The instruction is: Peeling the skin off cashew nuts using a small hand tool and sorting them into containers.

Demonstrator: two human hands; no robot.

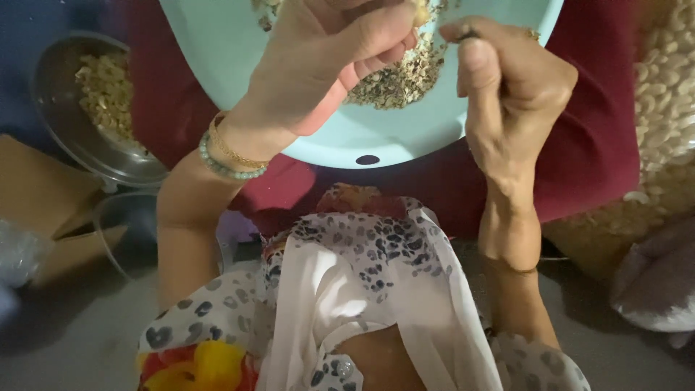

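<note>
Nut (420, 13) at the top edge of the frame was small and pale, pinched between thumb and curled fingers of the left hand (326, 65); most of it was hidden, kind not certain. Right hand (514, 87) sat just beside, fingers pressed together in a fist around a thin dark tool (467, 32), only a short bit showing at the thumb tip, material not clear. Both hands hovered over a pale turquoise plastic basin (347, 141), smooth, round-rimmed, with a small dark hole near its near edge. Heap of husk bits (398, 76) lay in the basin, flaky, brown-grey, rough. Basin rim ran close to the left wrist, which wore a green bead bracelet (221, 166) and a thin gold bangle (232, 148). Dark red cloth (594, 145) lay under the basin and reached far right. Left of it a round steel bowl (65, 123), shiny, held pale broken kernels (108, 90), well apart from the hands. Flat brown cardboard (36, 188) lay at the left edge. At the right edge a big pile of whitish whole kernels (666, 94) was cut off by the frame. Little open room between the hands; more bare grey floor (79, 333) showed at lower left. White spotted fabric (362, 275) covered the lap, soft and creased.
</note>
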